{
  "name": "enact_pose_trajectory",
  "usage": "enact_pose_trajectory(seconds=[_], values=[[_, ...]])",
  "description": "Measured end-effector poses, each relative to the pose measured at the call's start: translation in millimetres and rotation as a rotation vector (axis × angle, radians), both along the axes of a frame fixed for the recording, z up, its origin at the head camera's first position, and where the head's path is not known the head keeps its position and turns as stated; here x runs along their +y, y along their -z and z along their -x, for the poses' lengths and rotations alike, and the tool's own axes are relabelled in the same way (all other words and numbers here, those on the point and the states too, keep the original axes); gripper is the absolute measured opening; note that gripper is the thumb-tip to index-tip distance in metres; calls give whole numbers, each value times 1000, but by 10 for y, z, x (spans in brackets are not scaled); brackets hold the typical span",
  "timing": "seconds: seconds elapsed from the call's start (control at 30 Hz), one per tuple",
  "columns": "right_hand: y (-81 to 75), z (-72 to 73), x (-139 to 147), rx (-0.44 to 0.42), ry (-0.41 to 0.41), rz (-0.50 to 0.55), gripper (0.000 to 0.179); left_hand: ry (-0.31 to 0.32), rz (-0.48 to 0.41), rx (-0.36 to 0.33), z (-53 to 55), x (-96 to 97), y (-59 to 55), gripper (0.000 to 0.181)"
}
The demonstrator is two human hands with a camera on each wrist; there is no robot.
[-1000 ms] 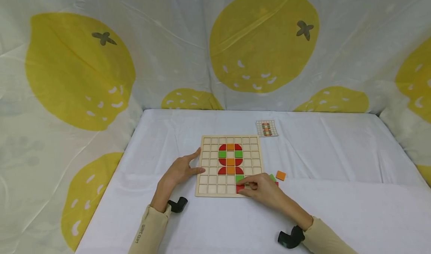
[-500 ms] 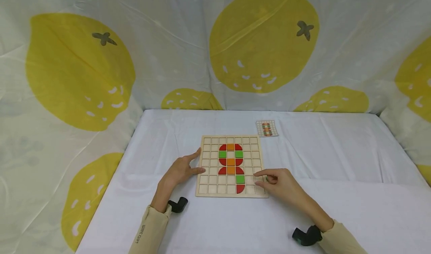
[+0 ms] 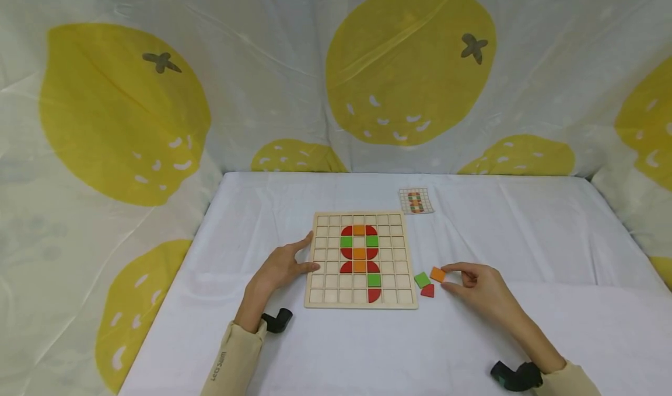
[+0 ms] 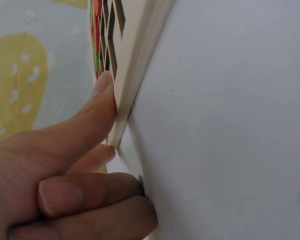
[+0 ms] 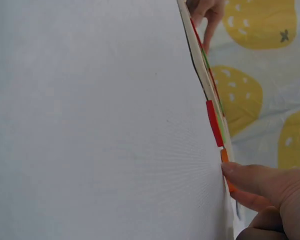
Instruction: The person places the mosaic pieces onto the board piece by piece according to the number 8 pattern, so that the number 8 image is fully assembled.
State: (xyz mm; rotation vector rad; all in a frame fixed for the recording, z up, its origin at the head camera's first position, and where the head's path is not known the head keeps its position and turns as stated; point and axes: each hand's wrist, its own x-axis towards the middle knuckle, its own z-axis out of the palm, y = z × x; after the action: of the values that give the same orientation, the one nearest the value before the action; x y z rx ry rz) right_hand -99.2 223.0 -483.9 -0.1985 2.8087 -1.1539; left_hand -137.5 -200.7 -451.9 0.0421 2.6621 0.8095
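A wooden grid board (image 3: 326, 280) lies on the white cloth, with red, orange and green tiles set in its middle columns. My left hand (image 3: 278, 270) rests at its left edge, thumb over the rim and index finger stretched along the side; the left wrist view shows the other fingers (image 4: 97, 192) curled beneath. To the right of the board, my right hand (image 3: 480, 288) pinches an orange square tile (image 3: 438, 274) at its right side between thumb and index finger. A green square tile (image 3: 422, 280) and a red rounded tile (image 3: 427, 291) lie beside it.
Behind the board's far right corner lies a small pattern card (image 3: 416, 200) with a similar coloured grid design. A lemon-print curtain (image 3: 415, 63) hangs behind and beside the table. Black wrist devices (image 3: 517, 377) sit at both cuffs.
My right hand has left the red tile in the board's bottom row and moved right, off the board, to the orange tile on the cloth. My left hand has stayed in place.
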Motion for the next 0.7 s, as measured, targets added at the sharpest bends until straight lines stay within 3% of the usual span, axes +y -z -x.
enact_pose_trajectory(seconds=[0.33,0.57,0.7], values=[[51,46,-71,78,5,-14,26,9,-14,1,-1,-11,-1,84],[-8,105,-169,65,2,-35,19,16,-9,16,0,-17,10,84],[-36,114,-181,37,0,-45,23,13,-9,16,-5,-12,1,84]])
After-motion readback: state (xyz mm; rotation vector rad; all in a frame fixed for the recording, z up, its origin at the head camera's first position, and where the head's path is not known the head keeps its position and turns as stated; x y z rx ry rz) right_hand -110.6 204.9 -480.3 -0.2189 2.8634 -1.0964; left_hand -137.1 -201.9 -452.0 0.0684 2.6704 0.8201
